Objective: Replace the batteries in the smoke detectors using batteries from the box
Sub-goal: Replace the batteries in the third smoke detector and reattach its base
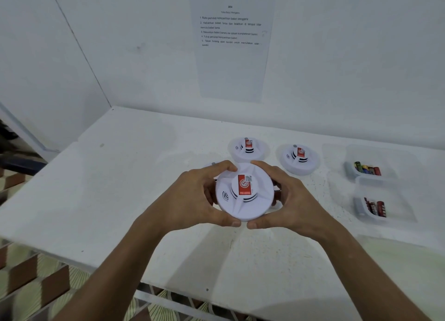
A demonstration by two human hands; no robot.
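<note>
Nearest you, your left hand (192, 195) and right hand (286, 198) hold one detector (244, 195) face up above the table (120, 188). The fingers of both hands are curled round its rim, thumbs almost meeting at the near edge, index fingers closing over the far edge. The red label (244, 184) faces you, so the battery side is underneath and hidden.

The step in hand appears to be opening this unit. To do it well, keep the grip on the rim only, clear of the raised centre. Let one hand hold the base while the other twists, or turn the unit over first if the cover sits on the back; which it needs cannot be told from here. Work low over the table so a freed cover cannot drop far.

Behind the held unit, part of another shows at your left fingers. Further back stand two more detectors, a left one (248, 148) and a right one (299, 158). Far right lie two clear boxes of batteries, a near box (356, 208) and a far box (349, 170). Which one holds fresh cells cannot be told.
</note>
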